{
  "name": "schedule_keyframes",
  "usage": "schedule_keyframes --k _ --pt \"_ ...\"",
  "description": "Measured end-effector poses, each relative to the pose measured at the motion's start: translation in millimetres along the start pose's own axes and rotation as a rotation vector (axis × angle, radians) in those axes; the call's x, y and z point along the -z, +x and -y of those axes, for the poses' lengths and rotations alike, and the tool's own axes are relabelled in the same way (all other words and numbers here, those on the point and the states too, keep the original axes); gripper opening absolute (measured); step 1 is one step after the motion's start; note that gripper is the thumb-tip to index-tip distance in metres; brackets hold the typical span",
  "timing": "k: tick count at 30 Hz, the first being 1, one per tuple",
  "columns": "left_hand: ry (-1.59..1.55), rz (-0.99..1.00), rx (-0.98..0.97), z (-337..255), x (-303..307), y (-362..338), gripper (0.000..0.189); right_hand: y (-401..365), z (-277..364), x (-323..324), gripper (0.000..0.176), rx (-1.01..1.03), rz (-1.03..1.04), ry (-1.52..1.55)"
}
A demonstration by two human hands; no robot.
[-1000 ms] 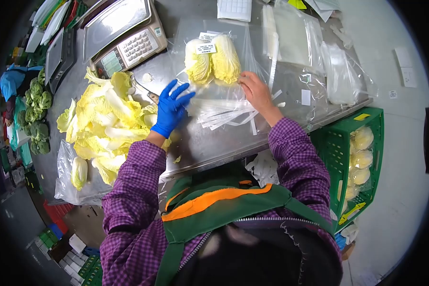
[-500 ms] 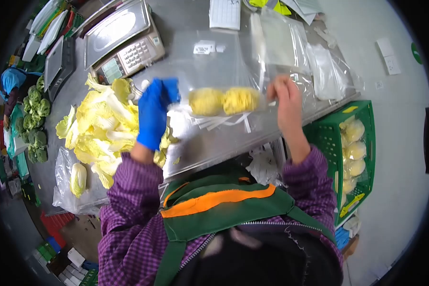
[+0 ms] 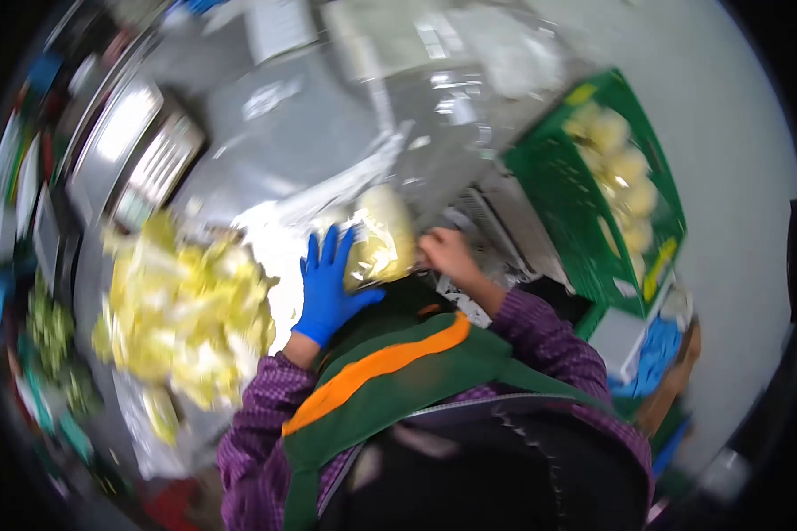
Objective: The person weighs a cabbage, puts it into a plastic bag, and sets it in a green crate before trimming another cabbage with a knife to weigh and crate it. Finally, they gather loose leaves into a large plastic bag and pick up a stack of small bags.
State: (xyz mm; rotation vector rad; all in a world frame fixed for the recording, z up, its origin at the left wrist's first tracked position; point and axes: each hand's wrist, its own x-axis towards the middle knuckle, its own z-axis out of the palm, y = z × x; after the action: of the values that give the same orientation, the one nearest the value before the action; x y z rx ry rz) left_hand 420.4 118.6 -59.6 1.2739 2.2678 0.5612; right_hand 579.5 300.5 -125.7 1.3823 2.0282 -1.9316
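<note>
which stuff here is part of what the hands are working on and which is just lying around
In hand:
- bagged cabbage
- left hand, blue-gloved, fingers spread against the bag
- right hand, bare, at the bag's other side; grip too blurred to tell

Lying about:
- loose leaves piled on the steel table
- scale
- green crate with more cabbages

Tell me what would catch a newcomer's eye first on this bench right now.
The blue-gloved left hand, spread open, presses against a bagged cabbage at the centre, with the bare right hand on its other side. A heap of yellow leaves lies on the table to the left, and a green crate of cabbages stands to the right.
</note>
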Motion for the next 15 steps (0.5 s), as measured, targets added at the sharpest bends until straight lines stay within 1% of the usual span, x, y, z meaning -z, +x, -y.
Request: schedule_keyframes --k 2,3,4,5,6,7,8,10,11,12,13,14,15 --pt "0.004 -0.123 -0.188 24 -32 7 0.091 -10 23 -3 0.025 0.305 -0.216 -0.042" --pt "-0.024 -0.152 -0.203 23 -34 13 0.088 -15 41 -6 0.037 0.335 -0.223 -0.163" --pt "-0.050 -0.176 -0.199 22 -36 14 0.085 -20 62 -8 0.047 0.345 -0.150 -0.196" --pt "-0.057 -0.179 -0.199 18 -32 13 0.082 -16 67 -17 0.058 0.243 -0.076 -0.222" --pt "-0.062 -0.196 -0.196 15 -28 15 0.079 13 41 -40 0.065 0.229 -0.069 -0.261" --pt "-0.157 -0.258 -0.238 24 -30 19 0.075 11 61 -41 0.068 0.151 -0.044 -0.148" --pt "-0.255 -0.314 -0.274 38 -30 22 0.072 17 70 -40 0.070 0.155 0.017 -0.024" --pt "-1.048 -0.015 0.263 63 -4 22 0.064 6 96 -25 0.075 0.167 0.215 0.737" --pt "-1.360 0.002 0.329 72 0 19 0.061 3 93 -24 0.075 0.179 0.194 0.752" --pt "-1.671 0.025 0.401 75 2 23 0.058 -1 87 -25 0.078 0.205 0.076 0.662" --pt "-1.812 0.054 0.537 21 24 23 0.059 -6 82 -25 0.080 0.225 -0.043 0.571" --pt "-1.809 0.100 0.434 13 17 30 0.057 -16 80 -16 0.081 0.031 0.085 0.654" --pt "-1.871 0.134 0.407 6 7 43 0.059 -24 78 -15 0.076 -0.022 0.041 0.746"
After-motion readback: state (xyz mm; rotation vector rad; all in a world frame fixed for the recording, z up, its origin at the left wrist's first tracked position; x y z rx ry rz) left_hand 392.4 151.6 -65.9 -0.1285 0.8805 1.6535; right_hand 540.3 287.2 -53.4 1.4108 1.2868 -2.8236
